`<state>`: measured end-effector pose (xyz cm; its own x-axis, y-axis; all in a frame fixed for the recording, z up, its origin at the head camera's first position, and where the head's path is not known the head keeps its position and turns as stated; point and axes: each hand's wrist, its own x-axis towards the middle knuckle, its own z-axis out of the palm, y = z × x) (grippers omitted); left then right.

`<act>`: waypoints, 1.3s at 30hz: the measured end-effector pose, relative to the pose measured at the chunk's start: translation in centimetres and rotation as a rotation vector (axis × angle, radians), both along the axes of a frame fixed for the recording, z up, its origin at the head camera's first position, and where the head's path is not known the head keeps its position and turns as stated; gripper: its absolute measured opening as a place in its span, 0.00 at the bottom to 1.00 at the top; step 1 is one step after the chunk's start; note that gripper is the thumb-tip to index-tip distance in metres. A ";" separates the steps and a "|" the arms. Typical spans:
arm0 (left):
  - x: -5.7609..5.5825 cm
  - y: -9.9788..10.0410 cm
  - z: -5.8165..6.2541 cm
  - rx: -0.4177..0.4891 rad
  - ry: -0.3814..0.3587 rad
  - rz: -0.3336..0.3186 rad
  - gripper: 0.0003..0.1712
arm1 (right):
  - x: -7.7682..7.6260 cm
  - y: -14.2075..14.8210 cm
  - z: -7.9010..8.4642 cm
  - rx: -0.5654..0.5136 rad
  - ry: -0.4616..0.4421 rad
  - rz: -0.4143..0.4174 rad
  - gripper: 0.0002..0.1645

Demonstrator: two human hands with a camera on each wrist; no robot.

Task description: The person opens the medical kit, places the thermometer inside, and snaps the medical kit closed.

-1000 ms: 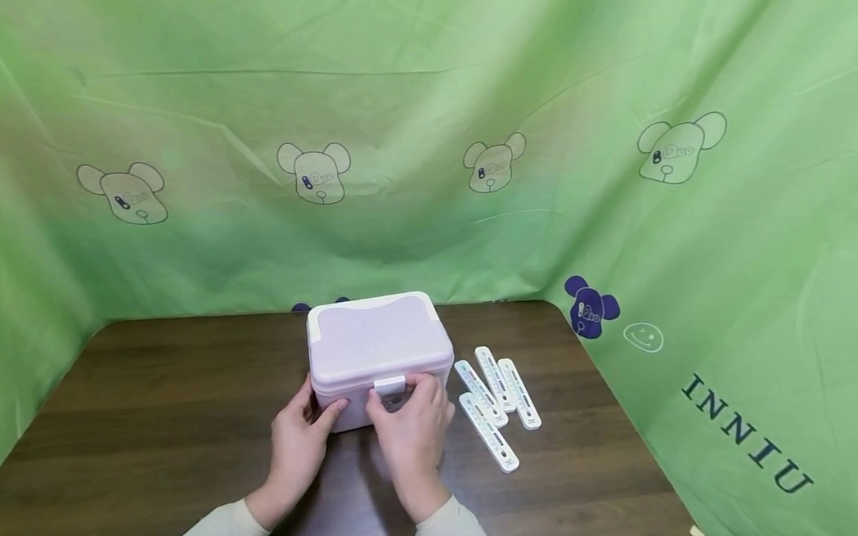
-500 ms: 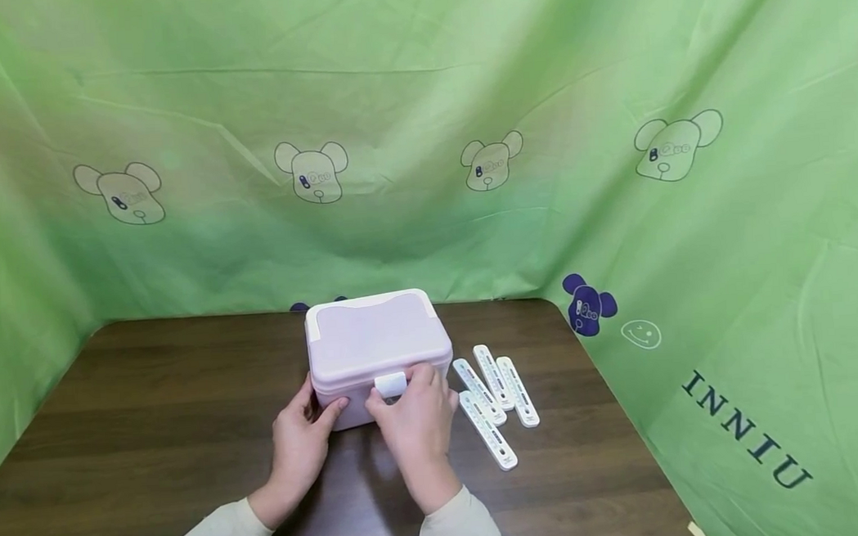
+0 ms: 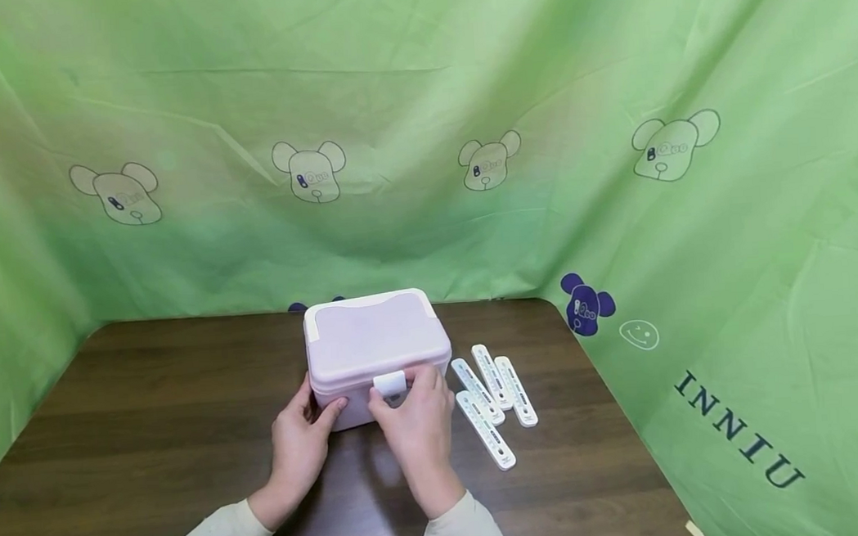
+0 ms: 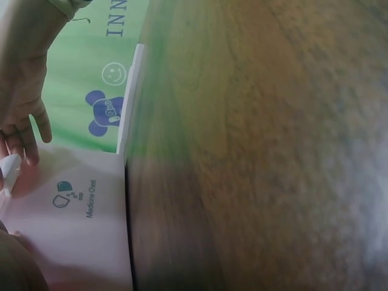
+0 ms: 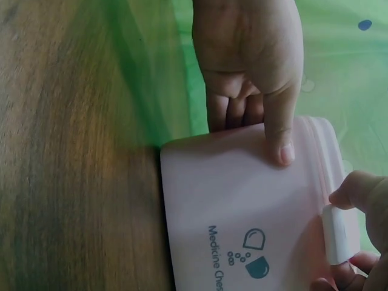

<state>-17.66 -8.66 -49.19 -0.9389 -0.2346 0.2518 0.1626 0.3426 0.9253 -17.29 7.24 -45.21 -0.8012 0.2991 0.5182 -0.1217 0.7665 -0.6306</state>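
A pale pink medicine chest (image 3: 374, 337) with a white-edged lid stands on the table, its lid down. My left hand (image 3: 300, 448) grips its left side, the thumb on the front wall and the other fingers round the corner. My right hand (image 3: 419, 441) pinches the ends of the white latch (image 3: 389, 383) at the front. In the right wrist view the latch (image 5: 341, 234) sits between the thumb and fingers of my right hand (image 5: 373, 200). A green capsule print (image 5: 256, 254) marks the front wall. Whether the latch is fastened is hard to see.
Several white thermometer strips (image 3: 486, 430) lie on the brown wooden table (image 3: 150, 416), right of the chest. Green printed cloth (image 3: 413, 244) hangs along the back and sides. A small pale object (image 3: 696, 532) shows at the table's right front edge.
The latch now looks slightly larger and covers more of the print below it. My right hand has shifted a little to the right; my left hand and the chest stay in place.
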 end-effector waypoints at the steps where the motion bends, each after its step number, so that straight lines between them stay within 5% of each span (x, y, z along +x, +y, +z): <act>1: 0.0 0.0 0.0 0.001 -0.004 0.001 0.42 | 0.0 0.0 0.1 -0.006 0.002 0.003 0.30; 12: -0.3 -0.2 0.0 0.010 -0.003 -0.005 0.43 | 0.8 0.7 1.1 -0.374 0.043 0.049 0.12; 21: -0.2 -0.5 0.3 0.011 -0.012 -0.010 0.42 | 1.4 2.8 1.7 -0.542 -0.167 0.184 0.06; 26: -0.4 -0.7 0.2 0.017 -0.027 -0.025 0.42 | 1.4 3.6 0.7 -0.454 -0.178 0.267 0.05; 39: -1.1 -1.7 -0.1 0.118 -0.065 -0.146 0.42 | 1.2 5.4 -1.2 0.000 0.020 0.417 0.05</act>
